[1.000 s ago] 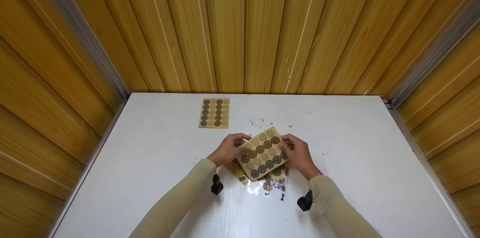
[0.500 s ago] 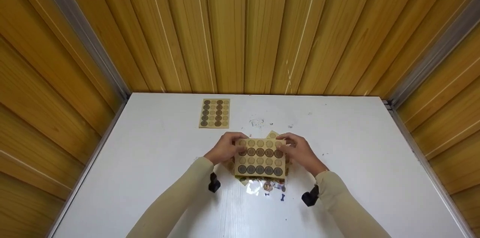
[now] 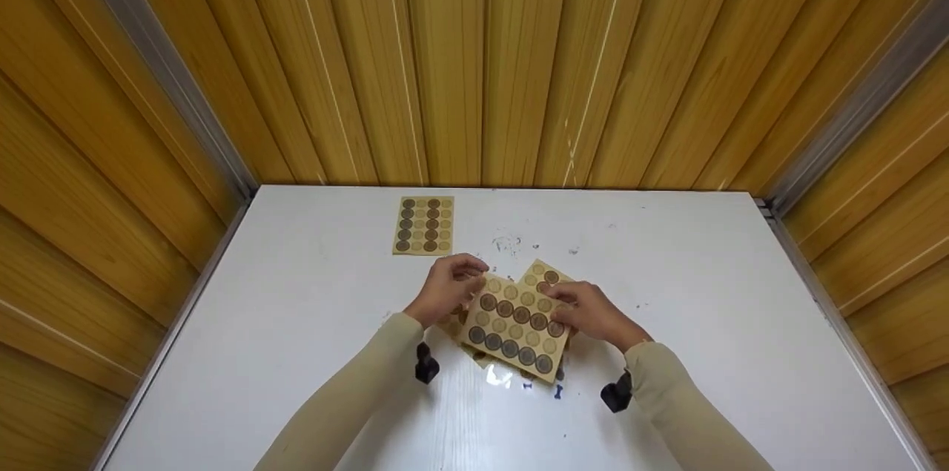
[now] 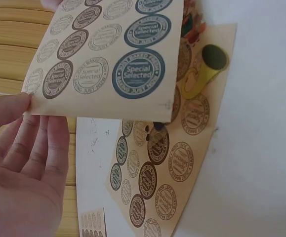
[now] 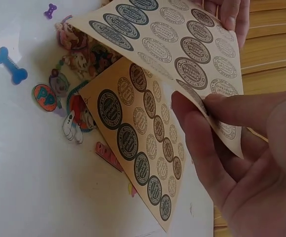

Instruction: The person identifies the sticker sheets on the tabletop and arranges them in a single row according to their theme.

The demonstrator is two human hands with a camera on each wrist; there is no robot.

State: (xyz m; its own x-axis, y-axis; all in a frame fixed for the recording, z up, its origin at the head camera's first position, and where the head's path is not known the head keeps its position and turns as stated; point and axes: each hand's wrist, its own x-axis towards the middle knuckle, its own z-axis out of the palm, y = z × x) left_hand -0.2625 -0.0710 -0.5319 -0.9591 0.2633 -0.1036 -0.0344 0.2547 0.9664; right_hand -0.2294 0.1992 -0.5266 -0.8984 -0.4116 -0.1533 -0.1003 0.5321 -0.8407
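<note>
- The left hand point(image 3: 445, 291) pinches one corner of a sticker sheet point(image 3: 517, 326) between thumb and fingers.
- The right hand point(image 3: 595, 315) has thumb and forefinger clamped on the sheet's opposite edge, bending it there.
- The sticker sheet is tilted above the white table point(image 3: 296, 352), over other round-label sheets point(image 5: 138, 133).
- Colourful cut-out stickers point(image 5: 78, 111) lie beside these, near a blue bone shape point(image 5: 12, 65).
- A separate label sheet point(image 3: 423, 225) lies flat farther back, left of centre.

Before me: wooden wall point(image 3: 445, 63) behind the white table point(image 3: 704, 293), a grey post point(image 3: 864, 105) at its far right corner. Nearer me, lying flat: blue bone point(image 5: 10, 65), smaller purple bone point(image 5: 50, 11).
</note>
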